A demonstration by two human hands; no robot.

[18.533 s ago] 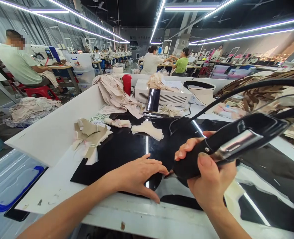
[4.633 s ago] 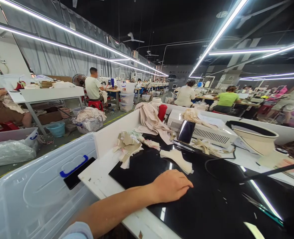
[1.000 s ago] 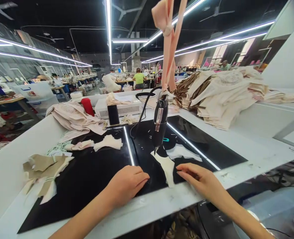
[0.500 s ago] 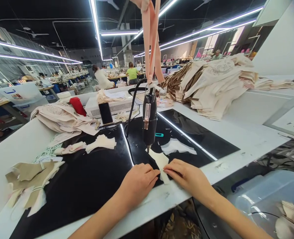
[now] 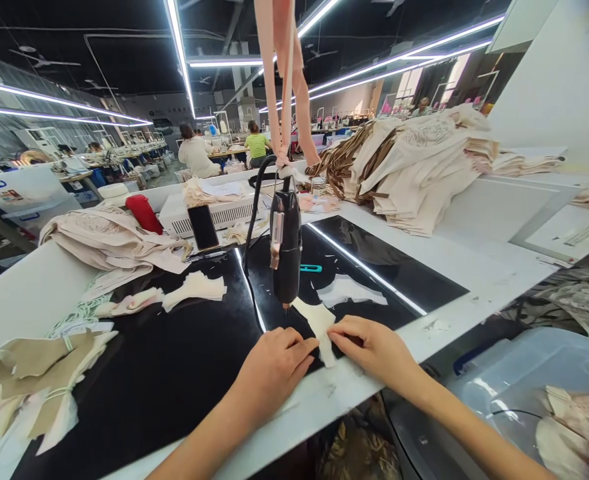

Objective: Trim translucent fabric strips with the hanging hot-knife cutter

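Observation:
A cream cut fabric piece (image 5: 319, 321) lies on the black tabletop close to its front edge, between my two hands. My left hand (image 5: 278, 365) is closed, its thumb and fingertips at the piece's left edge. Across from it, my right hand (image 5: 370, 348) pinches the right edge with fingers drawn together. A black handheld power tool (image 5: 285, 250) hangs tip down from pink fabric strips (image 5: 283, 87), just beyond my left hand. Its narrow tip is beside the far left corner of the piece; whether they touch I cannot tell.
White fabric pieces (image 5: 352, 291) and a small teal tool (image 5: 310, 269) lie behind. Cream pieces (image 5: 194, 289) and tied brown pieces (image 5: 57, 360) are on the left. A phone (image 5: 203, 228) leans on a white box. Large fabric piles (image 5: 424, 160) stand back right; a clear bin (image 5: 534, 373) is below.
The view has turned slightly right, so things appear further left. The tool's tip sits a little further left of the fabric piece's far corner. Both hands remain at the piece's edges.

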